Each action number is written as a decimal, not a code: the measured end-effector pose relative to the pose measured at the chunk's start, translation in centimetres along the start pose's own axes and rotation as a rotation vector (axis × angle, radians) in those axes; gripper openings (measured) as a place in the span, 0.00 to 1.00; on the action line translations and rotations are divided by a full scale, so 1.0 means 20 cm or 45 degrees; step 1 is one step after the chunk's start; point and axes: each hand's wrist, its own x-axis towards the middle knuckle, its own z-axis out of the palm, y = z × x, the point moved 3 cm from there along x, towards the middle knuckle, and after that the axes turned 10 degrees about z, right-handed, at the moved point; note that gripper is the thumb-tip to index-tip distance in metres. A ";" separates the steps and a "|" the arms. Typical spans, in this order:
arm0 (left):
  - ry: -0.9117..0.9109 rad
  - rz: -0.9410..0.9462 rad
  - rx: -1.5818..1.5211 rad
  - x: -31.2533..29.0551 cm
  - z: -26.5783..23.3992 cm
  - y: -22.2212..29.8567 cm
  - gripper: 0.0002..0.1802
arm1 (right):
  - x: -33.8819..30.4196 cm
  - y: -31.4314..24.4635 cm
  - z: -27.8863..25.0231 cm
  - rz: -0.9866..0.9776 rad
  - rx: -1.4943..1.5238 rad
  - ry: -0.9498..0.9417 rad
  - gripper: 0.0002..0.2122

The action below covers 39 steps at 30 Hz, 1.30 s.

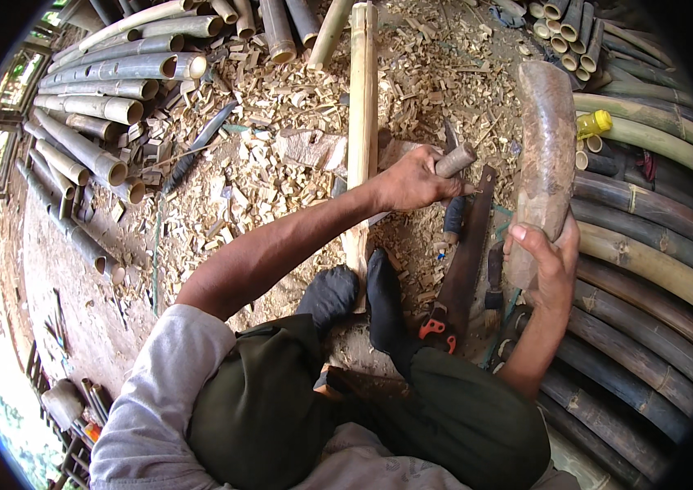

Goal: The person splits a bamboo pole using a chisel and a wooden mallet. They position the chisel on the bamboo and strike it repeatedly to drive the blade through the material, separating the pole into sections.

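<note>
My left hand (420,180) is closed around a chisel, whose round wooden handle (456,161) sticks out past the thumb side. A bit of its metal shows below my wrist, by the wood; most of the tool is hidden. Under that hand, a long pale squared timber (361,106) runs away from me, its near end between my dark-socked feet (383,294). On the right, my right hand (544,253) grips the lower end of a thick, worn wooden mallet (546,122). The mallet is raised, apart from the chisel.
A handsaw (470,253) with an orange-and-black handle lies right of my feet, near a black-handled tool (454,216). Bamboo poles line the right (640,253) and far left (102,86). A yellow bottle (594,124) rests among them. Wood chips (281,98) cover the ground.
</note>
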 end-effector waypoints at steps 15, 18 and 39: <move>0.169 0.168 -0.101 -0.06 -0.07 -0.07 0.15 | 0.20 -0.26 0.05 -0.241 -0.867 -0.125 0.45; 0.159 0.105 -0.031 -0.09 -0.05 0.00 0.16 | 0.09 -0.51 -0.08 -0.402 -0.516 0.028 0.36; 0.158 0.155 0.112 -0.01 0.00 -0.06 0.16 | 0.25 -0.24 -0.68 -0.525 -0.009 0.432 0.27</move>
